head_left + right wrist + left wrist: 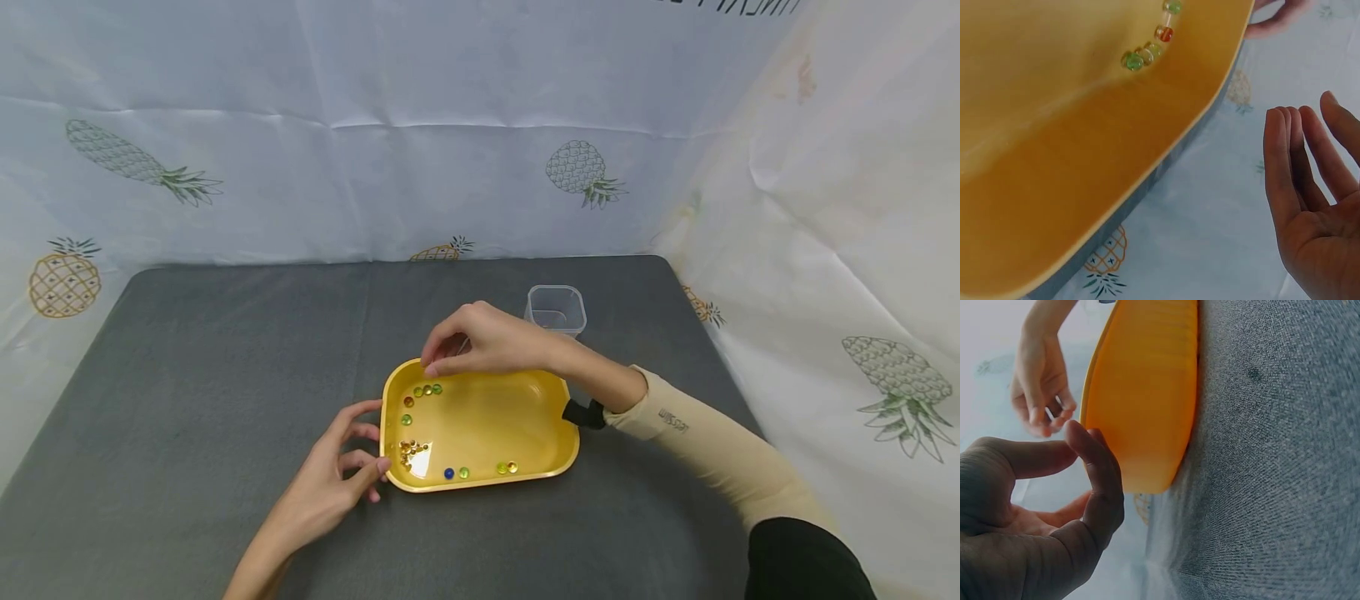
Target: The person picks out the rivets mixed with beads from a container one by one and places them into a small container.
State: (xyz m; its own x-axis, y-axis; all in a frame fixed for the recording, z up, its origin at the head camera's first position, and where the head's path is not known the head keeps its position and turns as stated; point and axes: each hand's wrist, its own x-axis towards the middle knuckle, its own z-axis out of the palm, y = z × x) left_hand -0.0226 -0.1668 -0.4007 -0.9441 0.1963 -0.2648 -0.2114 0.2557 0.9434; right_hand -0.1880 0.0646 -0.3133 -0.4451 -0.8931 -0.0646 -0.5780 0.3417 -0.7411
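Observation:
A shallow yellow tray (517,427) lies on the grey cloth. My left hand (330,475) holds its left end, thumb at the rim and fingers against the outer wall. In the left wrist view, thumb and finger meet by the tray wall (1147,394). Over the far rim hangs my right hand (495,340), fingers loosely bent. The right wrist view shows the right hand (1310,181) with fingers and thumb apart and nothing between them. Glass marbles, green (406,420), amber (408,402) and blue (449,473), lie along the tray's edges.
Small gold beads (411,450) cluster in the tray's near left corner. Behind the right wrist stands a clear plastic box (557,307). The grey table (225,358) meets pineapple-print curtains (450,183) at the back and right.

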